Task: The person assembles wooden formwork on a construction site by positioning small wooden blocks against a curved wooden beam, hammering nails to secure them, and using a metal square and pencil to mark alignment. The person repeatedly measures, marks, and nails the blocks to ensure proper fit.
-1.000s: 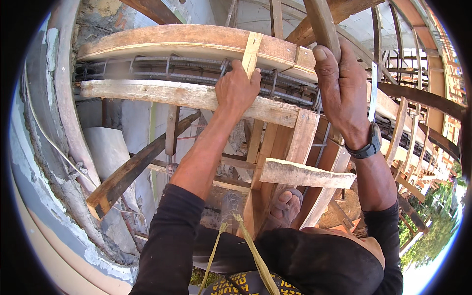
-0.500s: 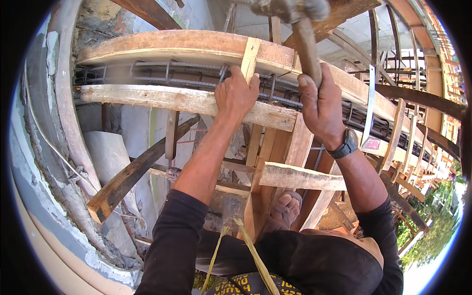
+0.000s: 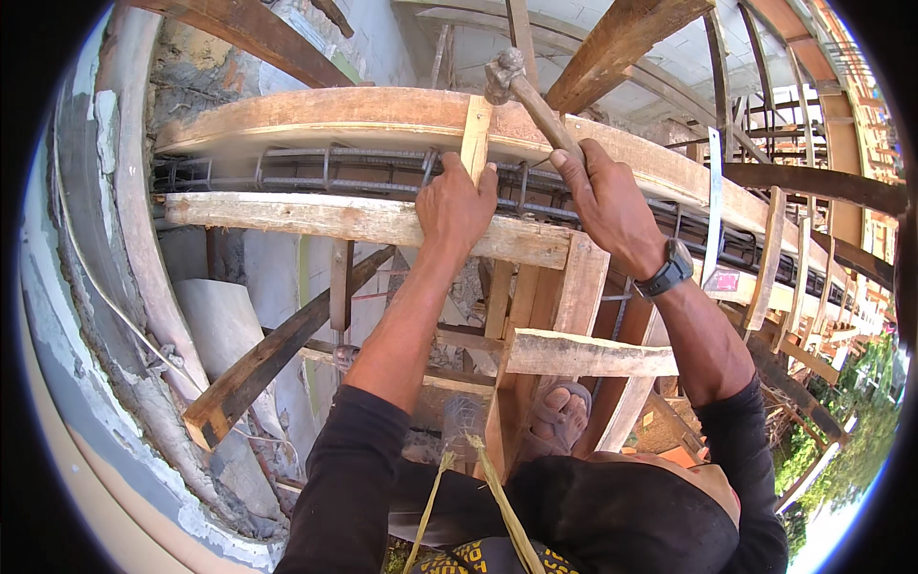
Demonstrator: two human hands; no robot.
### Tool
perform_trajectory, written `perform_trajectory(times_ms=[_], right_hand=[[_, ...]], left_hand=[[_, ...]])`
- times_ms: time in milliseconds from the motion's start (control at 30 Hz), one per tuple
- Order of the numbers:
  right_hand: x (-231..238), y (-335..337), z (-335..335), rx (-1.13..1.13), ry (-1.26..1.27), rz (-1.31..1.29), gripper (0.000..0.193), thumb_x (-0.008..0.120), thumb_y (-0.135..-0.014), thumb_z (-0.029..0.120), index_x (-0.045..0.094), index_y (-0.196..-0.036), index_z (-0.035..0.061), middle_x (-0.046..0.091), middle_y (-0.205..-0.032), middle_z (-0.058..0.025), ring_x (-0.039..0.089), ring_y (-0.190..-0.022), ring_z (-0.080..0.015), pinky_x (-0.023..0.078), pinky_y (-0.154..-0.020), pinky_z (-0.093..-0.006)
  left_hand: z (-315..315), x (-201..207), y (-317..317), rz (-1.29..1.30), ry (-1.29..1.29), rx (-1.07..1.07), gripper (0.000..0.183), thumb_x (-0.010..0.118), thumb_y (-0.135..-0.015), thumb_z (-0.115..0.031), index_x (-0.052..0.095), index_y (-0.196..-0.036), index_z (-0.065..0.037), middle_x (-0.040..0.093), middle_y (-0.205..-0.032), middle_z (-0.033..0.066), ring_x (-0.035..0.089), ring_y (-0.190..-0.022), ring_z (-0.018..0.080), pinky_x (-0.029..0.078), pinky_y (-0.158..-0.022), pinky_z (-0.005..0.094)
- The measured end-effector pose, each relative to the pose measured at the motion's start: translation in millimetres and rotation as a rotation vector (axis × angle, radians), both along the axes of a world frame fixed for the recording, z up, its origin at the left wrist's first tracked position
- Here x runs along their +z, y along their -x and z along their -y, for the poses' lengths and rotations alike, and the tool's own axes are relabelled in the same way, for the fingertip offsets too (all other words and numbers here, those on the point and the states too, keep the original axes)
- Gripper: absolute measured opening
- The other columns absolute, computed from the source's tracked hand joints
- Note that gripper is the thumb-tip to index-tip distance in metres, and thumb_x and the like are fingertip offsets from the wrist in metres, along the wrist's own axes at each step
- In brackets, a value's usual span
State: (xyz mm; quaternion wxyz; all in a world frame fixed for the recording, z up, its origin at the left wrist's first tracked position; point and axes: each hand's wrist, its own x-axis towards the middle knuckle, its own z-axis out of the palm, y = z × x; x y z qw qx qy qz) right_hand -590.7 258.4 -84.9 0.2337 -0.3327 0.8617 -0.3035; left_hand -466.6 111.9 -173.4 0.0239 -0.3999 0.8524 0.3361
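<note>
Left grip (image 3: 454, 206): clamped on wooden strip (image 3: 476, 132), which is laid across rebar cage (image 3: 327, 168) to upper plank (image 3: 335, 113) | Right grip (image 3: 610, 206): clamped on hammer (image 3: 542, 115) by handle; head is held near strip's far end, contact cannot be told

Bright daylight filled the fisheye-bent view.
Well below the right end of the long brown wooden beam (image 3: 316, 113), glare burned white beside sunlit green foliage (image 3: 846, 426); haze blurred the beam's left underside.
</note>
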Motion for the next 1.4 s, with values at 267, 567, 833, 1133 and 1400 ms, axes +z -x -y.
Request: perform_trajectory(times_ms=[267, 567, 833, 1133, 1400], right_hand=[[-31.3, 0.7, -11.4, 0.072, 0.122, -0.073, 0.035, 0.056, -0.104, 0.033, 0.052, -0.104, -0.0011, 0.063, -0.067, -0.0192, 0.064, -0.058, -0.0355, 0.048, -0.058, -0.0460], [-21.1, -6.5, -12.5, 0.016, 0.231, -0.004, 0.041, 0.055, -0.104, 0.035, 0.053, -0.105, -0.0050, 0.062, -0.066, -0.0203, 0.064, -0.059, -0.0327, 0.048, -0.057, -0.0451], [9.8, -14.5, 3.4, -0.023, 0.309, 0.004, 0.053, 0.048, -0.106, 0.044, 0.057, -0.096, -0.0073, 0.061, -0.063, -0.0207, 0.064, -0.059, -0.0362, 0.048, -0.057, -0.0461], [1.1, -2.6, -2.4, 0.009, 0.123, 0.094, 0.054, 0.049, -0.105, 0.046, 0.057, -0.097, -0.0074, 0.063, -0.069, -0.0292, 0.066, -0.068, -0.0480, 0.051, -0.065, -0.0542], [-6.6, -17.1, -87.3, -0.246, -0.103, -0.036, 0.045, 0.051, -0.103, 0.039, 0.054, -0.099, -0.0059, 0.064, -0.071, -0.0294, 0.064, -0.069, -0.0507, 0.050, -0.065, -0.0567]], left_hand=[[-2.3, 4.4, 10.7, -0.025, -0.015, -0.013, 0.049, 0.058, -0.097, -0.042, 0.056, -0.101, 0.007, 0.069, -0.083, 0.0330, 0.069, -0.082, 0.0489, 0.053, -0.078, 0.0553], [-4.9, 5.6, 8.9, -0.003, -0.027, -0.020, 0.050, 0.058, -0.096, -0.041, 0.056, -0.105, 0.008, 0.069, -0.087, 0.0338, 0.069, -0.086, 0.0495, 0.052, -0.080, 0.0553], [-1.7, -1.0, -4.4, 0.004, -0.009, -0.013, 0.052, 0.057, -0.096, -0.042, 0.055, -0.107, 0.009, 0.069, -0.090, 0.0341, 0.069, -0.089, 0.0498, 0.052, -0.082, 0.0550], [-2.7, 3.7, 5.2, 0.029, 0.015, -0.007, 0.053, 0.057, -0.096, -0.046, 0.055, -0.108, 0.006, 0.069, -0.093, 0.0344, 0.068, -0.092, 0.0510, 0.051, -0.083, 0.0554], [3.3, -0.6, -6.3, 0.026, 0.028, 0.004, 0.057, 0.057, -0.096, -0.050, 0.056, -0.116, 0.004, 0.069, -0.099, 0.0340, 0.067, -0.098, 0.0505, 0.050, -0.087, 0.0544]])
